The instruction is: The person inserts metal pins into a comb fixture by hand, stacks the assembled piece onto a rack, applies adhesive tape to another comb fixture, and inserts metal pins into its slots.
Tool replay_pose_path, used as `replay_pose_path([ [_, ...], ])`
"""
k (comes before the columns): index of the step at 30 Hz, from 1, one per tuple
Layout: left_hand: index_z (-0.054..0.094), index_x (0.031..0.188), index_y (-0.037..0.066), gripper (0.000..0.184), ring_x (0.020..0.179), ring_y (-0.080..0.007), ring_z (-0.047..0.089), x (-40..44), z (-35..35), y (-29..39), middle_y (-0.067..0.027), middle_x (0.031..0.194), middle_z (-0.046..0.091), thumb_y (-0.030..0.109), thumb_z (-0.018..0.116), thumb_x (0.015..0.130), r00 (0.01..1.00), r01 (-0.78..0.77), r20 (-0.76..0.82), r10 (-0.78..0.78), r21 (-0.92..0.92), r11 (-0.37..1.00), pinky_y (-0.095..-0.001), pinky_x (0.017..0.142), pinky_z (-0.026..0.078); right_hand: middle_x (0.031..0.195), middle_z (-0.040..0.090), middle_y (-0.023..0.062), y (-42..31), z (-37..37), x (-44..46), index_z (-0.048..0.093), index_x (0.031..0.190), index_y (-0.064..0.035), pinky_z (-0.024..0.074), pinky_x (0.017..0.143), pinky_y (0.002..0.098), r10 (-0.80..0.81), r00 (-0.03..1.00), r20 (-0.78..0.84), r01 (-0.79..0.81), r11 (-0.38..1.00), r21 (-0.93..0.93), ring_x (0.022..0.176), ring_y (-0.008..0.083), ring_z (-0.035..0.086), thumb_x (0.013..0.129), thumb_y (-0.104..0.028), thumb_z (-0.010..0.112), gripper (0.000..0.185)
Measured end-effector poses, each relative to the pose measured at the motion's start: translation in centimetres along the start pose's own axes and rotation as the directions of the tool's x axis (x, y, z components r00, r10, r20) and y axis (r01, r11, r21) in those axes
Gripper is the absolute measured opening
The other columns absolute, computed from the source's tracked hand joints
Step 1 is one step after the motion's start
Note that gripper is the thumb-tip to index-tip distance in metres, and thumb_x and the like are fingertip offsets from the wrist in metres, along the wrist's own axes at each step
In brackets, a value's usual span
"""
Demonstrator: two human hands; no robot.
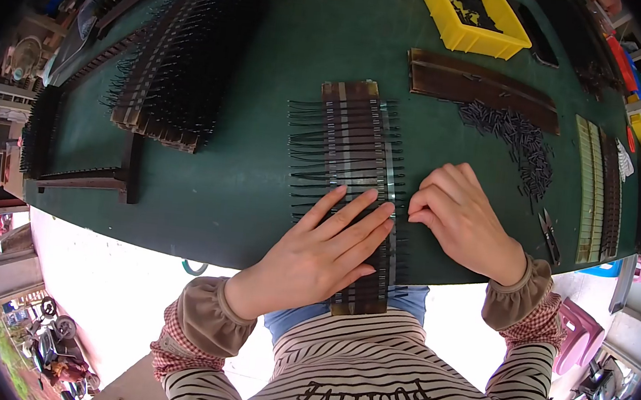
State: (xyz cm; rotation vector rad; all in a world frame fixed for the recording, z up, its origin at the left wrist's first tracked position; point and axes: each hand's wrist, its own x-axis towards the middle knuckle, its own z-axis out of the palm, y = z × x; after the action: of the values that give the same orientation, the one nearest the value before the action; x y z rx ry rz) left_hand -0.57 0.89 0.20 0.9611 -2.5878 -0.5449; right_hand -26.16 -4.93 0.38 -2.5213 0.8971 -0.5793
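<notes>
A long brown board (pixel 356 146) lies on the green table and reaches over its front edge. Across it sit rows of thin black wires with their ends sticking out on both sides, and a pale strip (pixel 391 160) runs along its right side. My left hand (pixel 324 247) rests flat on the board's lower half, fingers stretched out, hiding several wires. Just right of the board, beside the wire ends, my right hand (pixel 458 213) has its fingers curled into a pinch. Whatever may be between those fingertips is too small to make out.
Small dark tubes (pixel 522 146) lie in a pile beside a brown board (pixel 485 89). A yellow bin (pixel 478 42) with dark pieces stands behind. Tweezers or snips (pixel 549 236) lie near the right edge. Stacked wired boards (pixel 188 56) and a dark frame (pixel 129 170) occupy the left.
</notes>
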Motion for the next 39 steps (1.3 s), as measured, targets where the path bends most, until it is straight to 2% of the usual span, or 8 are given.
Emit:
replay_pose_path([
  [5, 0.053, 0.143, -0.002, 0.066, 0.146, -0.0346, 0.041, 0.1, -0.1, 0.1, -0.0163, 0.155, 0.047, 0.024, 0.073, 0.087, 1.0, 0.011, 0.006, -0.011, -0.008, 1.0, -0.055, 0.12, 0.03, 0.089, 0.052, 0.0039, 0.4, -0.3, -0.3, 0.059, 0.089, -0.0079, 0.0386, 0.081, 0.0365, 0.006, 1.0, -0.002, -0.006, 0.998, -0.055, 0.087, 0.0233, 0.052, 0.085, -0.008, 0.073, 0.014],
  [23, 0.051, 0.146, -0.002, 0.07, 0.145, -0.0354, 0.041, 0.1, 0.0, -0.1, -0.0167, 0.155, 0.046, 0.024, 0.074, 0.085, 1.0, 0.003, 0.01, -0.003, -0.021, 1.0, -0.0552, 0.12, 0.03, 0.089, 0.057, 0.0037, 0.1, 0.4, -0.1, 0.062, 0.089, -0.0079, 0.0409, 0.082, 0.0377, 0.049, 0.998, -0.051, -0.043, 0.993, 0.111, 0.089, 0.0249, 0.055, 0.085, -0.01, 0.075, 0.014],
  [29, 0.051, 0.146, -0.002, 0.07, 0.149, -0.0337, 0.038, 0.1, -0.4, -0.2, -0.0173, 0.157, 0.045, 0.027, 0.075, 0.087, 0.999, 0.011, -0.043, -0.013, -0.05, 0.999, -0.0554, 0.122, 0.026, 0.095, 0.062, 0.0108, 4.9, -4.0, -2.4, 0.067, 0.099, -0.0048, 0.0461, 0.084, 0.0401, 0.278, 0.873, -0.401, -0.376, 0.907, -0.19, 0.092, 0.032, 0.06, 0.079, -0.005, 0.077, 0.022],
  [31, 0.051, 0.145, -0.003, 0.069, 0.15, -0.0321, 0.036, 0.5, -0.6, -0.3, -0.0177, 0.157, 0.044, 0.029, 0.073, 0.089, 0.999, 0.006, -0.042, -0.007, -0.031, 0.999, -0.0559, 0.124, 0.023, 0.094, 0.061, 0.0127, 7.4, -4.9, -3.8, 0.066, 0.101, 0.0, 0.0514, 0.078, 0.0382, 0.344, 0.835, -0.428, -0.461, 0.863, -0.206, 0.088, 0.0294, 0.063, 0.078, 0.0, 0.078, 0.026],
  [34, 0.05, 0.145, -0.005, 0.069, 0.152, -0.0318, 0.034, 0.5, 0.5, -0.7, -0.0192, 0.158, 0.042, 0.032, 0.071, 0.091, 0.999, -0.014, -0.046, 0.014, 0.002, 1.0, -0.0565, 0.124, 0.02, 0.09, 0.058, 0.0122, 9.0, -5.2, -4.9, 0.061, 0.092, 0.0016, 0.0487, 0.072, 0.0365, 0.459, 0.806, -0.374, -0.51, 0.859, -0.045, 0.081, 0.0286, 0.06, 0.085, 0.001, 0.073, 0.014],
  [36, 0.049, 0.146, -0.005, 0.069, 0.153, -0.0321, 0.031, 0.2, 1.0, -0.5, -0.02, 0.159, 0.041, 0.034, 0.07, 0.092, 0.998, -0.007, -0.055, 0.007, 0.005, 1.0, -0.0568, 0.125, 0.018, 0.089, 0.057, 0.0122, 9.4, -5.0, -5.0, 0.06, 0.09, 0.0013, 0.0466, 0.069, 0.0363, 0.431, 0.824, -0.368, -0.496, 0.863, -0.099, 0.077, 0.0283, 0.058, 0.086, 0.002, 0.071, 0.011],
  [38, 0.047, 0.147, -0.005, 0.07, 0.154, -0.0326, 0.028, -0.3, 1.6, -0.2, -0.021, 0.16, 0.039, 0.038, 0.066, 0.094, 0.997, -0.012, -0.071, 0.014, 0.024, 1.0, -0.0578, 0.125, 0.016, 0.091, 0.057, 0.0121, 9.8, -4.7, -5.4, 0.059, 0.091, -0.0008, 0.0448, 0.078, 0.0405, 0.338, 0.857, -0.389, -0.451, 0.858, -0.247, 0.084, 0.0297, 0.057, 0.088, 0.001, 0.068, 0.01],
  [39, 0.048, 0.146, -0.005, 0.07, 0.154, -0.0326, 0.028, -0.6, 1.9, -0.1, -0.0208, 0.159, 0.039, 0.039, 0.065, 0.095, 0.997, -0.012, -0.081, 0.014, 0.025, 1.0, -0.0579, 0.125, 0.016, 0.095, 0.057, 0.0126, 9.6, -4.6, -5.4, 0.058, 0.091, -0.0017, 0.0439, 0.081, 0.0422, 0.413, 0.832, -0.371, -0.501, 0.846, -0.183, 0.088, 0.0318, 0.057, 0.089, 0.001, 0.068, 0.01],
])
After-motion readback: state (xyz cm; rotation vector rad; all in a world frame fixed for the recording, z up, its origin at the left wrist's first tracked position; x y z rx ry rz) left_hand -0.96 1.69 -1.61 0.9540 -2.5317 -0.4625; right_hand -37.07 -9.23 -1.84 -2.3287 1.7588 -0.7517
